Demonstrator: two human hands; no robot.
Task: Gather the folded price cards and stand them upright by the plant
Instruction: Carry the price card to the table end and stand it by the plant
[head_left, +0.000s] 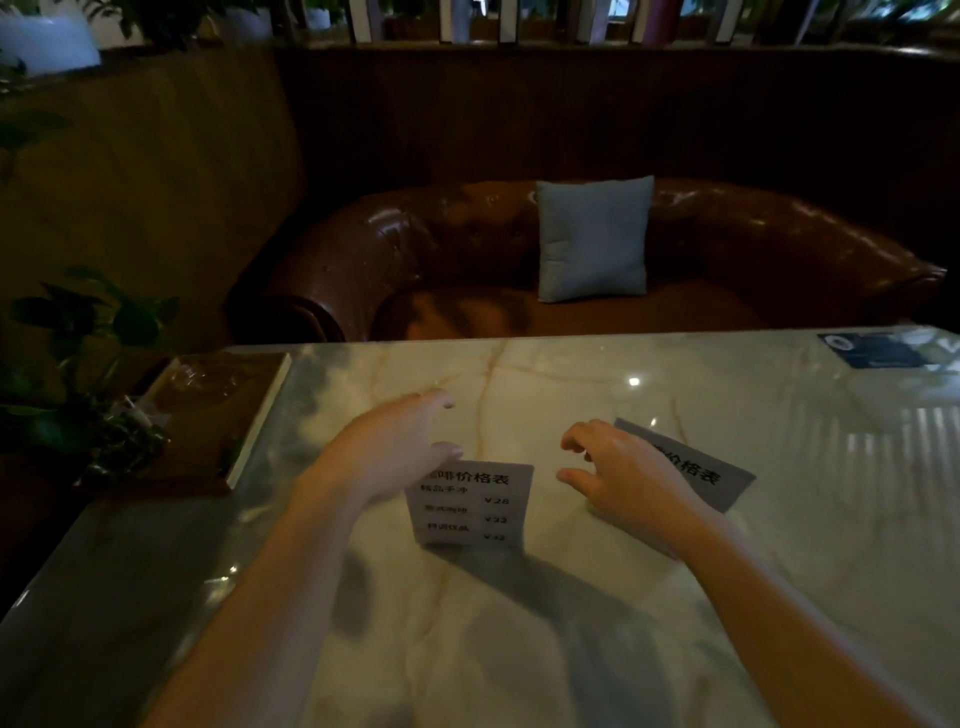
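Fingers (436, 402) of the left hand (395, 447) are spread out flat and loose over the marble table (519, 649), the thumb touching the top left corner of the standing price card (470, 504); whether that thumb and the fingers behind actually pinch the card cannot be told. The card stands upright on its fold, its printed face toward the camera, with a heading and three priced lines. At three o'clock from it, a little apart, the right hand (623, 478) hovers half curled, thumb and forefinger parted like an open claw, holding nothing. Just past that hand, at about two o'clock, a second price card (696, 467) lies tilted low on the marble, partly hidden under the knuckles; whether the fingers touch it cannot be told. Out at nine to ten o'clock from the left hand, beyond the table's left edge, the plant (78, 374) shows dark leaves beside a wooden tray (218, 410), well apart from both cards. At one o'clock, in the far right corner of the table, lies a dark blue sticker (878, 351). At twelve o'clock, behind the table, a brown leather sofa (415, 249) carries a pale blue cushion (592, 239).
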